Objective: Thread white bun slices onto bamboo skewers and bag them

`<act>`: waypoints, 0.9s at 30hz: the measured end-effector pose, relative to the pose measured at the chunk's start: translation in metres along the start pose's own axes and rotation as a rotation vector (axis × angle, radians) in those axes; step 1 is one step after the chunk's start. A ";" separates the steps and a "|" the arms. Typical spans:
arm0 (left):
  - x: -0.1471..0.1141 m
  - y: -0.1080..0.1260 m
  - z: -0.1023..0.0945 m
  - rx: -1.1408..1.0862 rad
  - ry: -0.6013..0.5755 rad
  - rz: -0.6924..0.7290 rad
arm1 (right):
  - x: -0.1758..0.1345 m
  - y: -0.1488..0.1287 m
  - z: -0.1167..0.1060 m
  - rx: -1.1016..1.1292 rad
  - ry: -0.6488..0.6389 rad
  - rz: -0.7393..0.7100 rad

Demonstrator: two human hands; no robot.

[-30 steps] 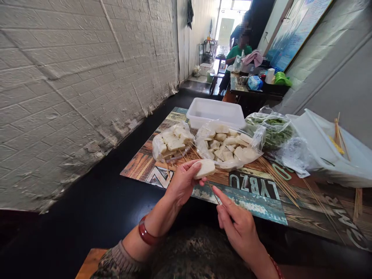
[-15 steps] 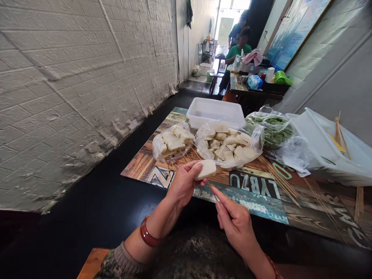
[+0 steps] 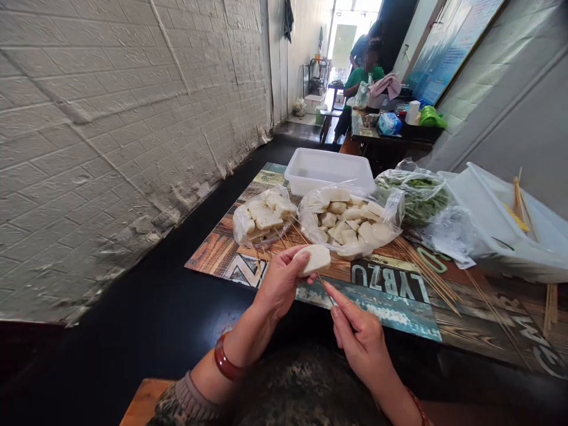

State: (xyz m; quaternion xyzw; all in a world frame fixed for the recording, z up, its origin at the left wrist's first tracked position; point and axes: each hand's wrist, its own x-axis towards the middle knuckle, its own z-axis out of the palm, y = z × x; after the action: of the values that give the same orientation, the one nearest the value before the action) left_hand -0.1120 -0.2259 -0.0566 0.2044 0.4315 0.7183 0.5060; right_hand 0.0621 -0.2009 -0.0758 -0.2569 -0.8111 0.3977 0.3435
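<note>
A thick white food slice (image 3: 316,260), which looks like steamed bun, is pinched between the thumb and fingers of my left hand (image 3: 280,287). My right hand (image 3: 360,334) is closed on a thin bamboo skewer (image 3: 325,290), index finger stretched along it. The skewer's upper end meets the lower edge of the slice; whether the point is inside is hidden. Behind my hands lie an open plastic bag of similar pieces (image 3: 348,222) and, to its left, a smaller bag of slices (image 3: 266,216). Loose skewers (image 3: 428,275) lie on the table to the right.
A white plastic tub (image 3: 329,168) stands behind the bags. To the right are a bag of greens (image 3: 419,192), green-handled scissors (image 3: 432,258) and a large white bin (image 3: 501,219) with skewers inside. Farther back, people are near another table (image 3: 361,129). A white brick-patterned wall (image 3: 133,118) runs along the left.
Both hands keep nearly the same pose. My right hand has shifted very slightly right and down along with the skewer.
</note>
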 end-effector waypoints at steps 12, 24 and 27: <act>-0.005 -0.001 -0.001 0.251 0.063 0.212 | -0.001 0.007 0.005 0.034 -0.014 0.047; -0.013 -0.003 0.000 0.425 0.037 0.216 | 0.002 0.001 0.006 0.010 0.062 0.046; -0.017 0.001 0.002 0.417 0.017 0.219 | 0.001 0.001 0.005 0.004 0.069 0.037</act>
State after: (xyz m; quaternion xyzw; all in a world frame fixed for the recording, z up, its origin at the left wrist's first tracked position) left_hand -0.1040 -0.2401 -0.0526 0.3442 0.5498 0.6661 0.3682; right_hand 0.0576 -0.2024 -0.0784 -0.2848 -0.7931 0.3965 0.3641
